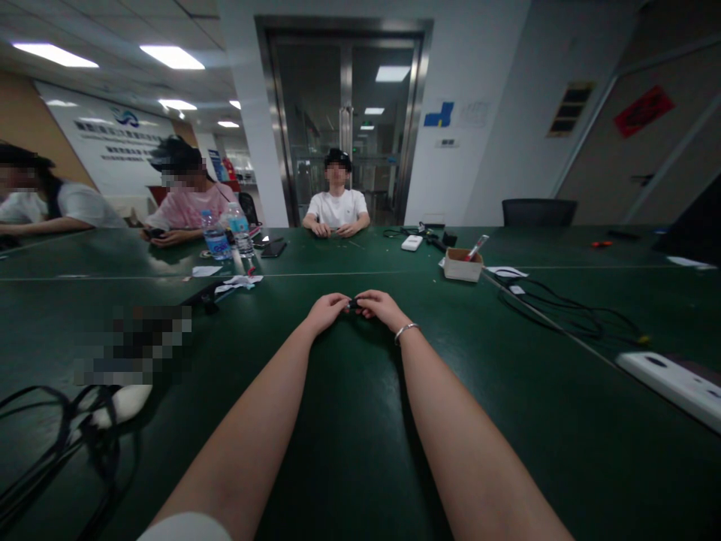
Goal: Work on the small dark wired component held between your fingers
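Note:
Both of my arms stretch forward over a dark green table (360,421). My left hand (327,312) and my right hand (383,309) meet near its middle, with fingers pinched on a small black object (353,303). The left fingertips grip its left end and the right fingertips its right end. Its kind is too small to make out, and the fingers cover part of it. A silver bracelet (405,330) circles my right wrist.
Black cables (73,428) lie at the left, a white power strip (673,383) at the right. Beyond my hands are a small box (463,266) holding a pen, water bottles (215,239) and a phone (273,248). Several people sit around the table, one (338,204) opposite me.

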### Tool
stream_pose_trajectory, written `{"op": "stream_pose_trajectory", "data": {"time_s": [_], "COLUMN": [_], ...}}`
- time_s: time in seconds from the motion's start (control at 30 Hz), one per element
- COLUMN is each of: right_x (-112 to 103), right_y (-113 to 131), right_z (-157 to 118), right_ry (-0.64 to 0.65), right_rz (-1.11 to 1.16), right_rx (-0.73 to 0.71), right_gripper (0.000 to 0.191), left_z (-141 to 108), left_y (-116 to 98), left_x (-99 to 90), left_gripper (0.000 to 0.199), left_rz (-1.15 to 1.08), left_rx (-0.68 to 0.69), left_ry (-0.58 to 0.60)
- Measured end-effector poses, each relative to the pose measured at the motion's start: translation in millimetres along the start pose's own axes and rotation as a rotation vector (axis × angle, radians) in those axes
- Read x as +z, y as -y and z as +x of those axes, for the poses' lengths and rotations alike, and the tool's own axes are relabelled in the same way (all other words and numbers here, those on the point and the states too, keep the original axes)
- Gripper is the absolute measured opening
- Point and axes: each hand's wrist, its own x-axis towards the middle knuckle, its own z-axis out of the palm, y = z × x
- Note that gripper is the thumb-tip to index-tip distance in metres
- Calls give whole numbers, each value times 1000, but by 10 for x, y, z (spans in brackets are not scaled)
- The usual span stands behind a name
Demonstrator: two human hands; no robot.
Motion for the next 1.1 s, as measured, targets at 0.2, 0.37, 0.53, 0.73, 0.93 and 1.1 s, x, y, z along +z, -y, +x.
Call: {"op": "stream_pose_trajectory", "data": {"time_s": [0.2, 0.37, 0.53, 0.73, 0.93, 1.1], "right_x": [20, 21, 9, -1, -3, 8], "right_y": [42, 40, 8, -18, -7, 17], "right_z": [-29, -32, -8, 15, 6, -17], "right_ry": [-15, -12, -4, 0, 0, -5], "right_rz": [0, 1, 4, 9, 12, 11], "right_rx": [8, 10, -7, -8, -2, 3], "right_gripper": [10, 10, 9, 10, 9, 9], "left_z": [22, 27, 23, 18, 9, 21], "left_y": [31, 37, 36, 27, 8, 23], "left_x": [1, 2, -6, -5, -7, 7], "left_gripper": [41, 40, 42, 43, 37, 39], "left_rz": [28, 19, 20, 35, 19, 1], "left_rx": [17, 20, 22, 26, 23, 25], "left_ry": [-5, -12, 18, 7, -11, 8]}}
